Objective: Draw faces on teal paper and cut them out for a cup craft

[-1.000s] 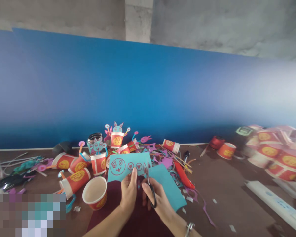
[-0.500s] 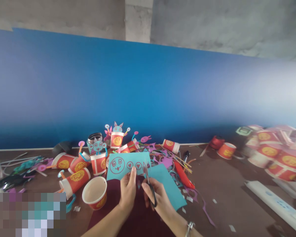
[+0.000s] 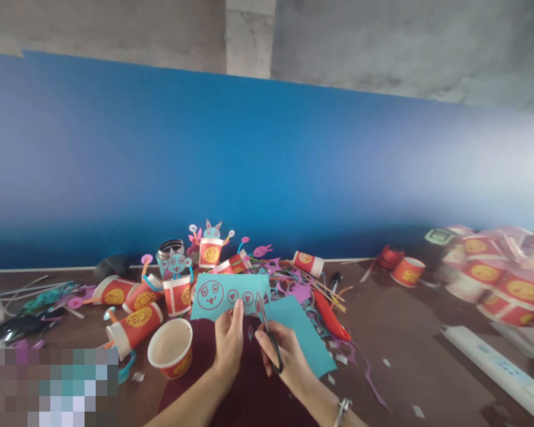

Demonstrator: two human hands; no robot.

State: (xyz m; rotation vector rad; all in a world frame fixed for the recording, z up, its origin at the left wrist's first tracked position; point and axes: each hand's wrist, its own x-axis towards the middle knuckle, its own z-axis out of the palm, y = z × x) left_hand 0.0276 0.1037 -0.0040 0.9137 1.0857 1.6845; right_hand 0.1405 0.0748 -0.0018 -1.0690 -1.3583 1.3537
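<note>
My left hand (image 3: 229, 333) pinches the lower edge of a light-blue sheet of paper (image 3: 223, 283), thumb on top. On the sheet are a drawn round face, two circles with hearts and a pointed ear shape. My right hand (image 3: 283, 350) is closed round black-handled scissors (image 3: 272, 339), whose blades point up at the right end of the sheet, by the ear drawing. Under my hands lies a dark maroon sheet (image 3: 200, 350). A small cut ear piece (image 3: 250, 332) rests on it. Another light-blue sheet (image 3: 305, 335) lies beneath my right hand.
An upright paper cup (image 3: 171, 347) stands left of my left hand. Decorated cups (image 3: 177, 293) and purple paper scraps (image 3: 296, 287) crowd the back. A red tool handle (image 3: 331, 315) lies right of the scraps. Stacked cups (image 3: 509, 276) and a white power strip (image 3: 493, 362) are far right.
The light-blue sheet and my left hand have shifted slightly left and down. The scissor blades have tilted a little to the left by the ear drawing.
</note>
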